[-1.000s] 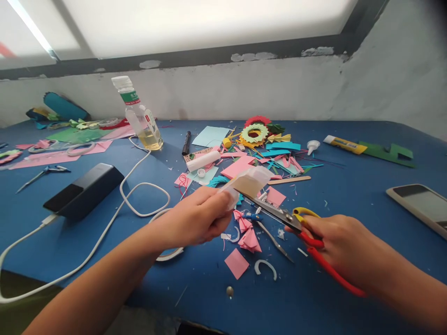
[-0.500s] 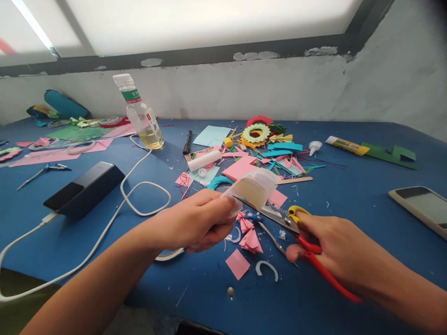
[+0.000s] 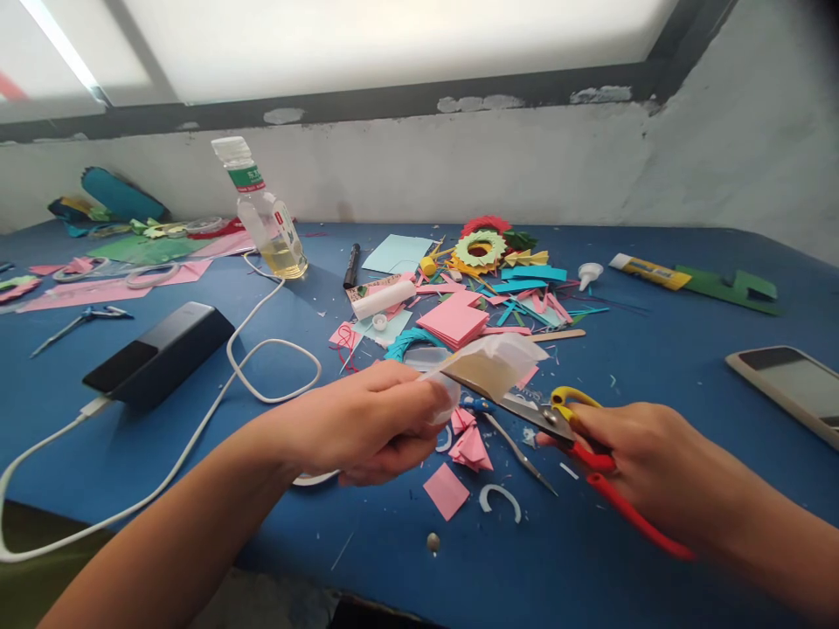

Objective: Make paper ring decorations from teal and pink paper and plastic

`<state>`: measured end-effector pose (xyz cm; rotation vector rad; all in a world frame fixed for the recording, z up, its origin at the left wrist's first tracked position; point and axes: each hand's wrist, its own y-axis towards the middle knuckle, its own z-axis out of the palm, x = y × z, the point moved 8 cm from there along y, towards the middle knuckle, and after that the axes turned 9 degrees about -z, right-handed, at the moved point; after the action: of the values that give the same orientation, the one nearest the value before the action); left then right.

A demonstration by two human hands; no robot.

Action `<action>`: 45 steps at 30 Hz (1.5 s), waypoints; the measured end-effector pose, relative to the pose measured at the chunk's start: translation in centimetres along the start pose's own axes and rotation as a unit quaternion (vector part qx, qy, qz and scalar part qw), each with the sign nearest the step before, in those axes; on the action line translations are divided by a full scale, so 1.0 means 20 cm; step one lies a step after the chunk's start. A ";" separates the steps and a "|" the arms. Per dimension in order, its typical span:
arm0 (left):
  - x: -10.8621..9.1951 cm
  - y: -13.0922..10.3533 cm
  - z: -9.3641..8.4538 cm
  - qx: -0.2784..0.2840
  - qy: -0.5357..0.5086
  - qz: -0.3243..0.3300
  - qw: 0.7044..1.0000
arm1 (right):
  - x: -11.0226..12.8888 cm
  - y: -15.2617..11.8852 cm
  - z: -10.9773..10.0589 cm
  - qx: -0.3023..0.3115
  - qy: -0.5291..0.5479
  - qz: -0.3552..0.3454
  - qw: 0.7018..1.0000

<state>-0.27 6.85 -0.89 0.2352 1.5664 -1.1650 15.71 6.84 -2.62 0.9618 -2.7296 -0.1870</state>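
Note:
My left hand [image 3: 386, 419] is closed around one end of a translucent whitish sheet [image 3: 502, 354], which looks like thin plastic and curls off to the right. Scissors with red and yellow handles [image 3: 606, 459] are in my right hand [image 3: 648, 454], fingers wrapped about the grips. Their blades lie along the near edge of the sheet, tips close to my left fingers. Beneath the sheet are folded pink paper pieces [image 3: 472, 447], a pink square [image 3: 447, 491], a white curved strip [image 3: 500, 502] and a metal compass-like tool with a blue head [image 3: 521, 450].
A bottle of yellow liquid [image 3: 285, 253] stands at the back left, near a black power bank [image 3: 161, 354] with a white cable [image 3: 229, 437]. Paper scraps, a pink stack [image 3: 454, 319] and paper rings [image 3: 481, 251] lie behind my hands. A phone [image 3: 786, 384] and glue tube [image 3: 648, 271] are right.
My right hand and the scissors have shifted slightly right. The sheet's free end has dropped and swung right, uncovering more of the pink stack and blue paper ring.

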 end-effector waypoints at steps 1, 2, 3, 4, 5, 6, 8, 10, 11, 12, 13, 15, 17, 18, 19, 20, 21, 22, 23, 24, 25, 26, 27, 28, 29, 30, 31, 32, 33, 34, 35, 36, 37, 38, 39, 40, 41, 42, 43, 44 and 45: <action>0.01 0.00 0.01 0.012 0.001 -0.012 1.000 | 0.01 0.00 -0.01 0.004 -0.004 -0.025 1.000; 0.02 -0.01 0.02 0.025 0.004 -0.026 0.999 | 0.02 0.01 -0.01 0.007 -0.003 -0.049 0.999; 0.03 -0.01 0.02 0.038 0.008 -0.038 0.999 | 0.03 0.01 -0.02 0.015 -0.008 -0.069 0.997; 0.03 -0.02 0.03 0.050 0.014 -0.048 0.997 | 0.03 0.01 -0.01 0.021 -0.006 -0.074 0.997; 0.04 -0.03 0.04 0.061 0.020 -0.055 0.996 | 0.02 0.01 -0.01 0.031 0.003 -0.073 0.997; 0.04 -0.03 0.04 0.071 0.024 -0.059 0.995 | 0.01 0.01 0.01 0.044 0.016 -0.069 0.997; 0.04 -0.04 0.05 0.088 0.022 -0.065 0.994 | 0.00 0.01 0.03 0.064 0.037 -0.050 0.996; 0.05 -0.04 0.05 0.098 0.011 -0.074 0.992 | 0.00 0.01 0.06 0.084 0.055 -0.031 0.994; 0.05 -0.04 0.05 0.102 0.008 -0.078 0.992 | 0.00 0.01 0.07 0.095 0.062 -0.023 0.993; 0.05 -0.04 0.05 0.105 0.009 -0.081 0.991 | 0.00 0.01 0.08 0.106 0.067 -0.015 0.992; 0.06 -0.04 0.06 0.106 0.011 -0.084 0.991 | 0.00 0.02 0.08 0.112 0.070 -0.010 0.991; 0.06 -0.03 0.06 0.109 0.019 -0.086 0.990 | 0.01 0.02 0.08 0.115 0.067 -0.004 0.991; 0.07 -0.03 0.06 0.110 0.030 -0.086 0.990 | 0.02 0.02 0.08 0.109 0.060 -0.004 0.992; 0.07 -0.03 0.06 0.113 0.034 -0.086 0.989 | 0.02 0.01 0.08 0.103 0.059 -0.008 0.993; 0.07 -0.03 0.06 0.118 0.037 -0.086 0.989 | 0.03 0.01 0.08 0.096 0.063 -0.016 0.993; 0.08 -0.03 0.06 0.123 0.038 -0.087 0.988 | 0.03 0.00 0.07 0.089 0.070 -0.027 0.993; 0.08 -0.03 0.06 0.129 0.038 -0.088 0.987 | 0.04 -0.01 0.07 0.079 0.078 -0.039 0.993; 0.08 -0.03 0.07 0.136 0.038 -0.091 0.986 | 0.04 -0.01 0.06 0.067 0.084 -0.052 0.993; 0.09 -0.03 0.07 0.143 0.041 -0.095 0.984 | 0.05 -0.01 0.05 0.055 0.083 -0.065 0.993; 0.09 -0.03 0.07 0.151 0.045 -0.101 0.982 | 0.05 -0.01 0.03 0.042 0.073 -0.078 0.993; 0.10 -0.03 0.08 0.161 0.051 -0.106 0.980 | 0.05 -0.01 0.01 0.031 0.056 -0.092 0.994; 0.11 -0.03 0.09 0.172 0.056 -0.112 0.977 | 0.05 -0.01 -0.02 0.016 0.035 -0.107 0.994; 0.12 -0.02 0.10 0.183 0.061 -0.116 0.974 | 0.05 -0.01 -0.05 0.004 0.013 -0.120 0.993; 0.13 -0.02 0.11 0.191 0.065 -0.121 0.972 | 0.06 -0.01 -0.08 -0.004 -0.003 -0.133 0.991; 0.13 -0.02 0.12 0.198 0.067 -0.125 0.970 | 0.06 0.00 -0.10 -0.007 -0.013 -0.143 0.990; 0.14 -0.02 0.12 0.203 0.070 -0.127 0.969 | 0.06 0.00 -0.11 -0.002 -0.016 -0.149 0.989; 0.14 -0.02 0.13 0.204 0.069 -0.125 0.968 | 0.06 0.00 -0.11 0.007 -0.016 -0.151 0.988; 0.13 -0.02 0.13 0.201 0.060 -0.121 0.970 | 0.06 0.01 -0.10 0.018 -0.011 -0.147 0.989; 0.11 -0.01 0.12 0.191 0.045 -0.111 0.974 | 0.06 0.01 -0.08 0.027 -0.006 -0.139 0.990; 0.09 -0.01 0.11 0.172 0.026 -0.096 0.980 | 0.05 0.01 -0.07 0.031 -0.002 -0.127 0.991; 0.07 0.00 0.09 0.145 0.007 -0.078 0.986 | 0.04 0.01 -0.06 0.032 -0.002 -0.113 0.993; 0.05 0.00 0.06 0.113 -0.009 -0.061 0.992 | 0.03 0.01 -0.04 0.031 -0.003 -0.100 0.994; 0.03 0.01 0.03 0.080 -0.019 -0.045 0.996 | 0.02 0.02 -0.03 0.028 -0.006 -0.089 0.996; 0.02 0.01 0.01 0.052 -0.023 -0.030 0.998 | 0.02 0.02 -0.03 0.023 -0.010 -0.080 0.996; 0.01 0.02 -0.01 0.029 -0.022 -0.015 0.999 | 0.01 0.02 -0.03 0.014 -0.017 -0.073 0.997; 0.00 0.02 -0.03 0.012 -0.022 0.000 1.000 | 0.01 0.01 -0.04 0.001 -0.026 -0.069 0.997; 0.00 0.03 -0.04 -0.001 -0.026 0.014 1.000 | 0.01 0.01 -0.04 -0.014 -0.038 -0.065 0.997; -0.01 0.04 -0.06 -0.011 -0.034 0.028 0.999 | 0.01 0.01 -0.05 -0.028 -0.052 -0.061 0.996; -0.01 0.05 -0.07 -0.023 -0.044 0.040 0.998 | 0.01 0.00 -0.06 -0.038 -0.066 -0.056 0.995; -0.01 0.05 -0.08 -0.039 -0.053 0.054 0.996 | 0.01 0.00 -0.06 -0.044 -0.079 -0.049 0.995; -0.01 0.06 -0.09 -0.057 -0.060 0.070 0.994 | 0.00 0.00 -0.05 -0.046 -0.089 -0.040 0.994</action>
<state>-0.50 8.85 -1.45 0.1928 1.4815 -0.9592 16.02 6.70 -1.62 1.0778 -2.8132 -0.4280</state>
